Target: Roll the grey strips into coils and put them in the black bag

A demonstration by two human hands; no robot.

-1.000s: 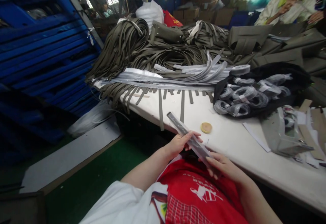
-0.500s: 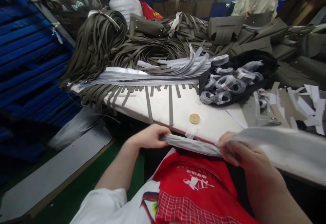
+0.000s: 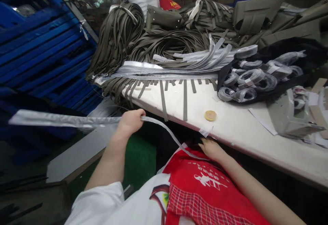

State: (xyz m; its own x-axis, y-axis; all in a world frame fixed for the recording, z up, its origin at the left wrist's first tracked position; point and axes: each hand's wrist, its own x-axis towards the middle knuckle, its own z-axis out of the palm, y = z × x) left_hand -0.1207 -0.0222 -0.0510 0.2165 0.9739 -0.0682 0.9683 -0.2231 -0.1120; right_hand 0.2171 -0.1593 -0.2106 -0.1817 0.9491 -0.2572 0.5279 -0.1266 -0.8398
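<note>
My left hand [image 3: 131, 122] is closed around a long silvery-grey strip [image 3: 164, 125]. One end of the strip sticks out far to the left, while the rest curves down to the right across the red apron [image 3: 202, 180]. By the table's front edge, near a small piece of clear tape [image 3: 205, 130], is my right hand [image 3: 210, 148]. Its fingertips are partly hidden at the dark gap under the edge, and what they hold, if anything, cannot be made out.
On the white table [image 3: 230, 126] lie a yellow tape roll [image 3: 210, 115], grey-green straps [image 3: 115, 37], silvery strips [image 3: 164, 73] and a black bag [image 3: 222, 78] with coiled strips [image 3: 249, 78]. A grey plastic holder [image 3: 289, 115] stands right. Blue slats [image 3: 46, 57] rise left.
My left hand has moved left with the strip, which now extends far past it. My right hand has let go of the strip's wide part and moved to the table edge. The view has shifted.
</note>
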